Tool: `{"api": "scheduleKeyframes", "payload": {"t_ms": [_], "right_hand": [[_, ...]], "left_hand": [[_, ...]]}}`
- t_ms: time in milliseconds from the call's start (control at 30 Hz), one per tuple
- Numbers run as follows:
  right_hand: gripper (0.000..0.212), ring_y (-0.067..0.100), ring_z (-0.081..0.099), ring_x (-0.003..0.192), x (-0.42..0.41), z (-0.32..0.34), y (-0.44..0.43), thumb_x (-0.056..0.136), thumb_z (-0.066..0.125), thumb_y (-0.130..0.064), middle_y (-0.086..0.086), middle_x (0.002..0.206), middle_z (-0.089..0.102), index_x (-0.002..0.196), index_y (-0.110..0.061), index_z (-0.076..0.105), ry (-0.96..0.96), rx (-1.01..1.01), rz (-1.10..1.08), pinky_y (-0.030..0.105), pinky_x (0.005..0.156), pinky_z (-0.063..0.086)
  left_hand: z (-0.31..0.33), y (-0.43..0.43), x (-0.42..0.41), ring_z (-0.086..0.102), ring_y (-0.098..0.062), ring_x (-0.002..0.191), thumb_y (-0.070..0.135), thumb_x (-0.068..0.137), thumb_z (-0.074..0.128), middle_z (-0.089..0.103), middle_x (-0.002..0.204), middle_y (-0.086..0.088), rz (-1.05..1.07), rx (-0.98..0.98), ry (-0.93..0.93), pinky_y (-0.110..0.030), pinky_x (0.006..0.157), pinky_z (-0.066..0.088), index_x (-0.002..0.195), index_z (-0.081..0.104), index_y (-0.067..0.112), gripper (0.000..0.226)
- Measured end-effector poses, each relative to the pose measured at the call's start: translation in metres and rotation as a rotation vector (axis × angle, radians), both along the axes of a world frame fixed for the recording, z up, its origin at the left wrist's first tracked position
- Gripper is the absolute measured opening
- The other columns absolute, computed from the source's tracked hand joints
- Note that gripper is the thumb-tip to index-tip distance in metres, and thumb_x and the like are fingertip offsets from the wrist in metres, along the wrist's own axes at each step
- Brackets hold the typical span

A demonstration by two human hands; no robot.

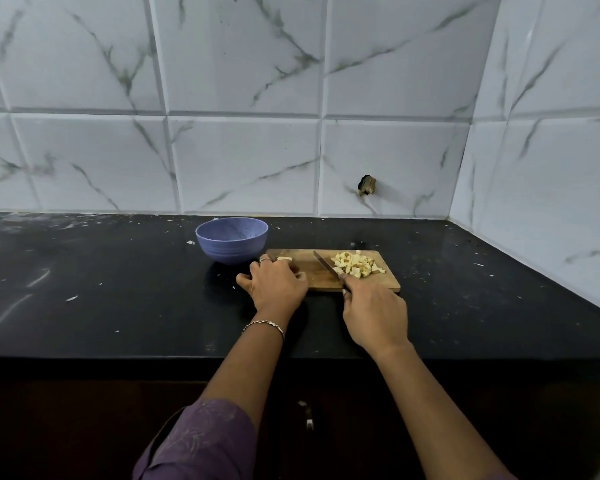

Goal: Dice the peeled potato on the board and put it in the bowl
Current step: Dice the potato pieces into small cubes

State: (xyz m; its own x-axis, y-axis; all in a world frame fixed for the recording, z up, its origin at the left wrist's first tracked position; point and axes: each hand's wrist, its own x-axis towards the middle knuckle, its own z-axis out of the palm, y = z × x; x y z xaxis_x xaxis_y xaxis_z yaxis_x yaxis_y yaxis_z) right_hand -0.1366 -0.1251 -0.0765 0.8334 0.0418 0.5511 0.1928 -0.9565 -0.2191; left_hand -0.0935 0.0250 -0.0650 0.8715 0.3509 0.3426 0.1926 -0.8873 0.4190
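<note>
R hand [374, 317] grips knife [326, 265] angled across board [314, 277], dice [355, 264] at its right end; L hand [278, 289] holds potato bit [284, 258] at left end, nearest bowl [231, 240].

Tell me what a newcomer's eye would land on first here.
The pale pile of diced potato on the board's right half, against the black counter. Next, the knife in the right hand, blade beside that pile, and the purple bowl behind the board's left corner.

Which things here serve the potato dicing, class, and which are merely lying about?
Job: knife in right hand, board, diced potato, potato piece under left hand, bowl.
Lying about: white scraps on the counter, cabinet handle.
</note>
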Motion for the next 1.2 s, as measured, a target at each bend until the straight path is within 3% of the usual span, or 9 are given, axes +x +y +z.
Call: {"api": "scheduleKeyframes", "payload": {"t_ms": [433,633,800,967,1200], "right_hand": [[0.029,0.014,0.066,0.084,0.0013,0.0007,0.0001,0.101,0.05,-0.032,-0.007,0.094,0.069,0.129,-0.033,0.058,-0.007,0.015,0.005,0.029,0.066,0.048],[0.025,0.015,0.065,0.084,0.0008,0.0018,-0.0002,0.101,0.049,-0.032,-0.006,0.095,0.069,0.124,-0.03,0.059,0.006,0.017,0.0,0.028,0.066,0.047],[0.025,0.013,0.066,0.083,0.0009,0.0024,0.0003,0.101,0.049,-0.032,-0.006,0.095,0.069,0.123,-0.029,0.061,0.003,0.015,-0.012,0.027,0.064,0.047],[0.022,0.013,0.065,0.083,-0.0001,0.0029,0.0001,0.101,0.05,-0.033,-0.006,0.095,0.068,0.119,-0.028,0.061,0.016,0.012,-0.021,0.026,0.062,0.043],[0.02,0.011,0.064,0.08,0.001,0.0023,-0.0006,0.1,0.051,-0.033,-0.008,0.091,0.067,0.116,-0.029,0.062,0.025,0.019,-0.025,0.025,0.06,0.042]], "left_hand": [[-0.0004,-0.0043,0.0017,0.037,-0.024,0.125,0.044,0.093,0.051,0.05,0.131,-0.003,-0.124,0.116,0.0,-0.049,0.1,0.022,0.117,0.068,0.032,0.031],[-0.0012,-0.0031,0.0008,0.041,-0.026,0.121,0.05,0.089,0.052,0.053,0.124,-0.004,-0.021,0.073,0.003,-0.049,0.1,0.024,0.111,0.067,0.025,0.037],[-0.0022,-0.0017,0.002,0.042,-0.024,0.121,0.046,0.089,0.058,0.055,0.123,-0.002,-0.034,0.052,-0.007,-0.05,0.101,0.025,0.111,0.068,0.028,0.03],[-0.0037,0.0,0.004,0.048,-0.021,0.115,0.038,0.091,0.058,0.065,0.109,0.003,-0.045,0.032,-0.04,-0.052,0.104,0.026,0.105,0.066,0.029,0.019],[-0.0048,-0.0005,0.0096,0.051,-0.02,0.115,0.043,0.092,0.058,0.068,0.106,0.007,-0.068,0.03,-0.063,-0.05,0.102,0.025,0.111,0.065,0.034,0.022]]}}
